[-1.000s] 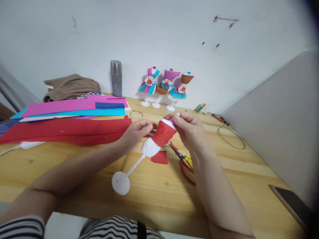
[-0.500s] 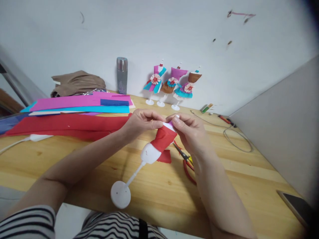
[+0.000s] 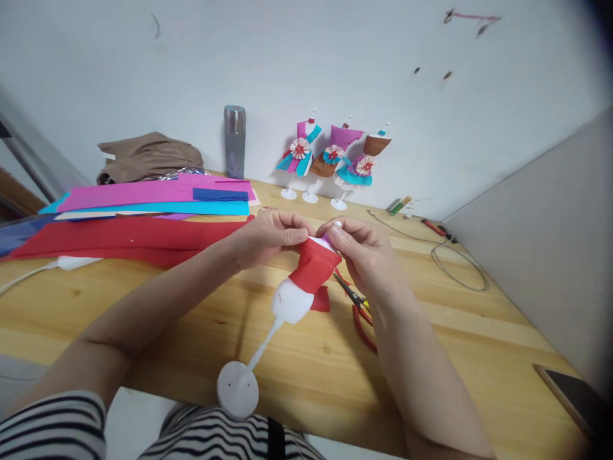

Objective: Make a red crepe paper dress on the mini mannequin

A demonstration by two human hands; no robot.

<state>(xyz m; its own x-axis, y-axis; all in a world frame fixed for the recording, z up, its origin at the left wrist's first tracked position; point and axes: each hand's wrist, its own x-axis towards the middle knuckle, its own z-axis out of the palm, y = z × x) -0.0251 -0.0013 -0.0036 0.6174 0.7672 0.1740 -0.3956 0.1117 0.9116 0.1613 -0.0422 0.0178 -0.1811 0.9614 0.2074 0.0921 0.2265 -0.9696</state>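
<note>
A small white dress form [image 3: 292, 301] on a round-based stand is held tilted above the table, its base toward my body. Red paper [image 3: 313, 268] wraps its torso, and a bit of purple shows at the neck. My left hand [image 3: 282, 233] pinches at the top edge of the red wrap, near the shoulder. On the other side, my right hand [image 3: 357, 246] closes round the neck end of the form. Red-handled scissors [image 3: 357, 301] lie beneath my right wrist, beside a red scrap [image 3: 320, 299].
Long red sheets [image 3: 138, 239] and pink sheets [image 3: 119, 195] are stacked at left. A grey flask [image 3: 234, 144], brown cloth [image 3: 153, 158] and three dressed mini forms [image 3: 334, 156] stand along the wall. A cable [image 3: 460, 275] and a phone [image 3: 569, 396] are at right.
The dress form has swung slightly, its base coming nearer my body and a little to the right. Both hands keep their places at its top.
</note>
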